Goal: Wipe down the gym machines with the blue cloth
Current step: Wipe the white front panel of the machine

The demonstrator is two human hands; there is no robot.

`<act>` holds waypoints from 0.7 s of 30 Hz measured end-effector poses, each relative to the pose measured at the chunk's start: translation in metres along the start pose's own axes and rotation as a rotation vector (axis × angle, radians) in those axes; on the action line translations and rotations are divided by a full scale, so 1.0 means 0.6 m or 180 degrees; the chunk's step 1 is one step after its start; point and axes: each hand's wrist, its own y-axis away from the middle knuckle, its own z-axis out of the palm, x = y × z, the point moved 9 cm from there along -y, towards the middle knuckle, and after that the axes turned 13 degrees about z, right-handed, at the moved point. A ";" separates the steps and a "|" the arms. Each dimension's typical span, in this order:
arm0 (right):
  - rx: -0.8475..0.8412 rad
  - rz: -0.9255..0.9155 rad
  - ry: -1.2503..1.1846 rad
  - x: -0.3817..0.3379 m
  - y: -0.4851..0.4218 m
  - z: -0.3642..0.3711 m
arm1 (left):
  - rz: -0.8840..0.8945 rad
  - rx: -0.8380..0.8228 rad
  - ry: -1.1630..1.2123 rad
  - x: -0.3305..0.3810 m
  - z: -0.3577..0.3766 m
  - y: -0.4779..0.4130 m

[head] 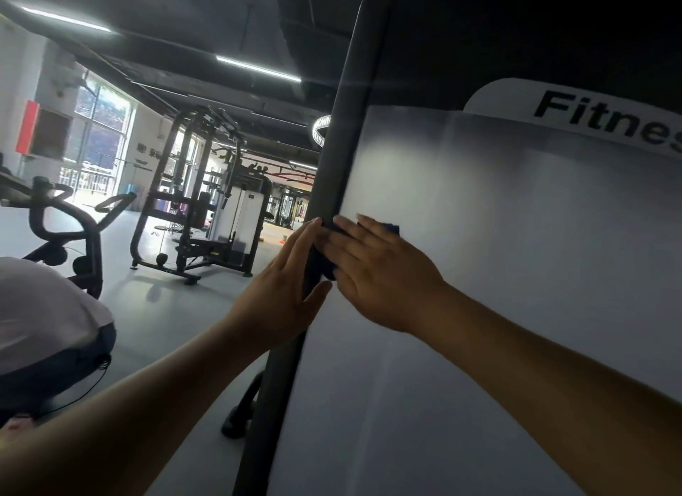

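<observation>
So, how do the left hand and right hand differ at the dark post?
The left hand touches the dark upright post bare; the right hand presses a blue cloth against it. The left hand sits on the post's left, the right hand by the white panel. Both have straight fingers.

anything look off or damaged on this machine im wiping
Nothing stands out. The white panel shows no visible damage and the dark post runs straight. The right hand presses the blue cloth flat against the panel's edge; the left hand rests on the post.
</observation>
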 end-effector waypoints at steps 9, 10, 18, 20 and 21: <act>0.0027 0.0155 -0.0191 0.040 0.013 -0.024 | 0.0081 0.0181 0.0042 0.046 0.029 -0.022; 0.0055 0.0151 -0.0001 0.053 0.028 -0.027 | 0.0101 0.0120 0.0014 0.049 0.036 -0.023; 0.0481 0.0399 -0.0024 0.167 0.153 -0.041 | -0.0122 -0.0037 -0.0514 0.098 0.050 -0.042; 0.0442 0.0427 -0.0016 0.166 0.155 -0.035 | -0.0138 0.0053 -0.0612 0.116 0.056 -0.070; 0.0434 0.0484 -0.0043 0.168 0.155 -0.034 | -0.0197 0.0131 -0.0587 0.118 0.055 -0.085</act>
